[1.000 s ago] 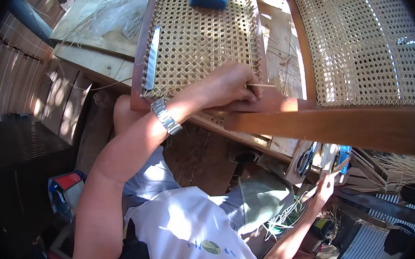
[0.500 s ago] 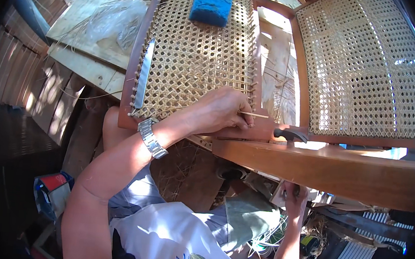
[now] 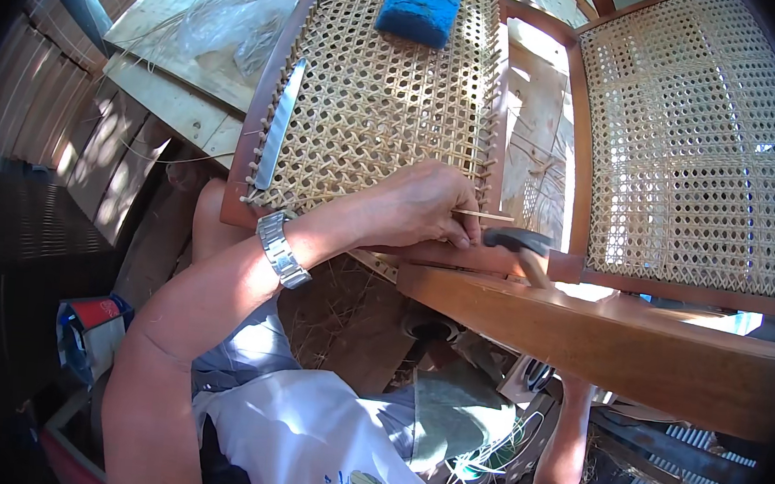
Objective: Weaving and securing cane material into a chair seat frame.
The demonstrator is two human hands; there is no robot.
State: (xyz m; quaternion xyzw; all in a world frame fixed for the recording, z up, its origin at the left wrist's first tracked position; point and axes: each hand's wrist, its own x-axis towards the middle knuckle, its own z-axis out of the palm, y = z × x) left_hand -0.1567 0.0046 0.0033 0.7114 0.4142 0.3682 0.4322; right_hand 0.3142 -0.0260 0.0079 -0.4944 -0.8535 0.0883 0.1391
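My left hand [image 3: 434, 211] rests on the near right corner of a woven cane seat [image 3: 369, 139], its fingers pinching a thin pale stick [image 3: 491, 216] that points right. On my left wrist is a metal watch [image 3: 283, 249]. The black head of a hammer [image 3: 517, 239] is just right of those fingers, over the seat's red-brown frame [image 3: 556, 265]. Its wooden handle slopes down behind a thick wooden rail [image 3: 600, 339]. My right hand [image 3: 575, 386] is mostly covered by that rail; the forearm lines up with the hammer handle, and the fingers do not show.
A blue sponge-like block [image 3: 421, 5] and a flat metal strip [image 3: 280, 127] lie on the cane. Pegs line the seat's edges. A second cane panel [image 3: 695, 149] stands at the right. A clear plastic bag [image 3: 240, 26] lies on the plywood [image 3: 170, 98] at the left.
The hammer head has swung up and left, closer to my left fingers. My right hand has slipped further behind the rail. The left hand keeps its pinch; the view has shifted slightly.
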